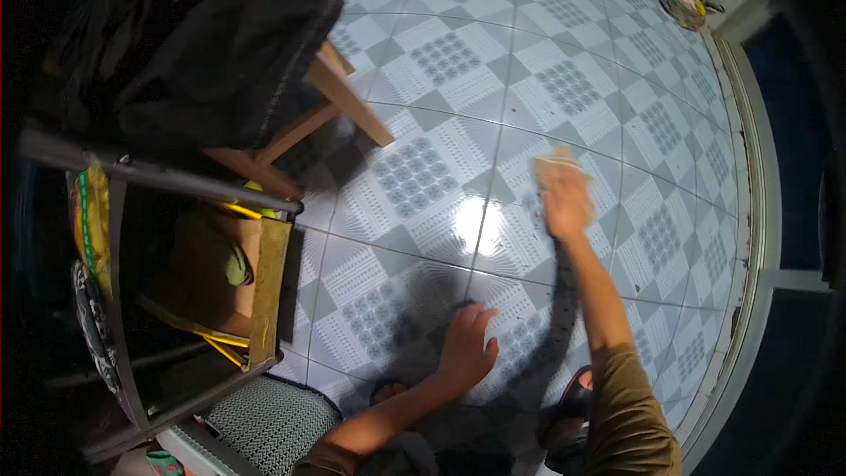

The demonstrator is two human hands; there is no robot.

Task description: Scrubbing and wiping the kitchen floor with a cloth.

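Note:
My right hand (pixel 566 206) is stretched forward over a tan cloth (pixel 558 157), which lies against the tiled floor (pixel 505 165). The cloth sticks out beyond the fingertips and along the hand's right side; hand and cloth are slightly blurred. Closer to my body, my left hand (pixel 466 347) holds nothing. Its fingers are slightly bent and apart, above the floor's grey-and-white patterned tiles. A bright light reflection shows on the glossy tiles between the two hands.
At left stands a dark metal-framed rack (pixel 198 178) with a cardboard box (pixel 269 291) inside. Wooden legs (pixel 350 99) show beneath dark fabric (pixel 218 59). A woven grey surface (pixel 271 420) is at lower left. A door track (pixel 753 211) bounds the right. My sandalled foot (pixel 575 396) is below.

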